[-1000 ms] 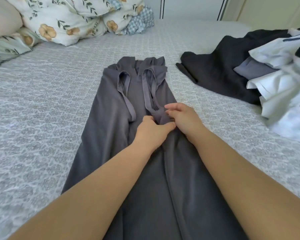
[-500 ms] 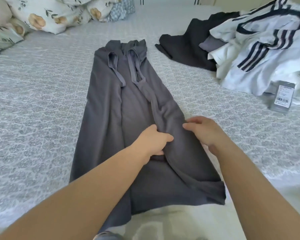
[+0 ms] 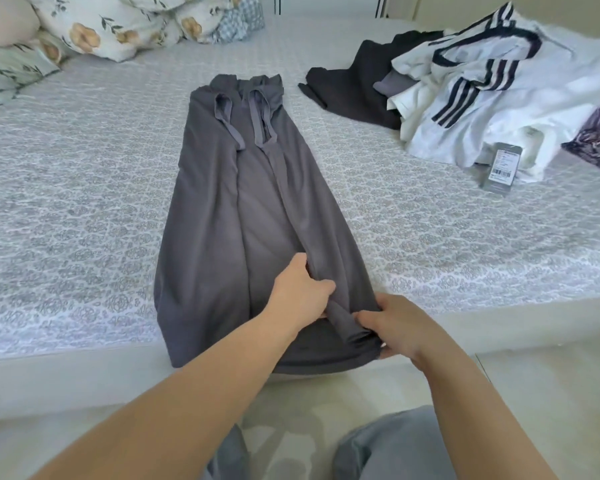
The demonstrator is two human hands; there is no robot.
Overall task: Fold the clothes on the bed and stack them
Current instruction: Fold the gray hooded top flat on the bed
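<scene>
A grey dress (image 3: 222, 202) lies lengthwise on the bed (image 3: 84, 202), with its straps at the far end and its hem just over the near edge. Its right side is folded in toward the middle. The left hand (image 3: 298, 294) pinches that fold near the hem. The right hand (image 3: 399, 327), just beside it, grips the bunched hem corner. Floral pillows (image 3: 101, 26) sit far left. A pile lies far right: a black garment (image 3: 354, 84), a white striped top (image 3: 499, 98) and a tag (image 3: 501, 168).

Forearms (image 3: 201, 386) bare, no sleeve in view. Left hand (image 3: 300, 292) and right hand (image 3: 395, 327) bare, short nails. Legs in faded blue-grey denim jeans (image 3: 388, 445), soft creases at the knees.
</scene>
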